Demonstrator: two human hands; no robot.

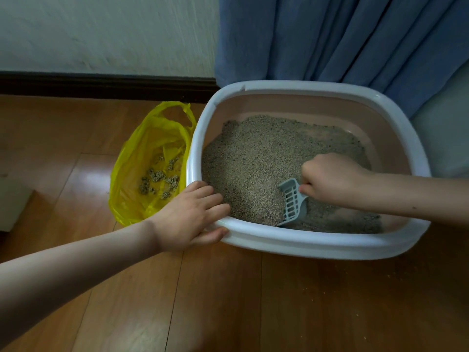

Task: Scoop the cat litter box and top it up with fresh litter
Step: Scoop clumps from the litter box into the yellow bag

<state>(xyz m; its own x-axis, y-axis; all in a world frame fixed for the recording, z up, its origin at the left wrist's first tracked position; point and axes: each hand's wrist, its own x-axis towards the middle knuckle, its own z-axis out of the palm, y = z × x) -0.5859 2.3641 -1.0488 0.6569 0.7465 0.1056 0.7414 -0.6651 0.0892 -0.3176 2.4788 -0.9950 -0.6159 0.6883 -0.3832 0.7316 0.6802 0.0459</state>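
A litter box (pixel 299 241) with a white rim and pinkish inner walls sits on the wooden floor. Grey-brown litter (pixel 256 158) is heaped toward its left side. My left hand (pixel 193 217) grips the box's near left corner, fingers over the rim and thumb on the outside. My right hand (pixel 332 181) grips the handle of a pale blue slotted scoop (pixel 291 203), whose blade stands on edge in the litter near the front wall. To the left of the box, an open yellow plastic bag (pixel 142 171) holds several litter clumps (pixel 158 180).
A blue curtain (pixel 342 39) hangs behind the box. The white wall (pixel 101 31) with a dark skirting board (pixel 101 85) runs along the back left. A pale object (pixel 12 207) lies at the left edge. Scattered grains (pixel 390 275) dot the floor at the right.
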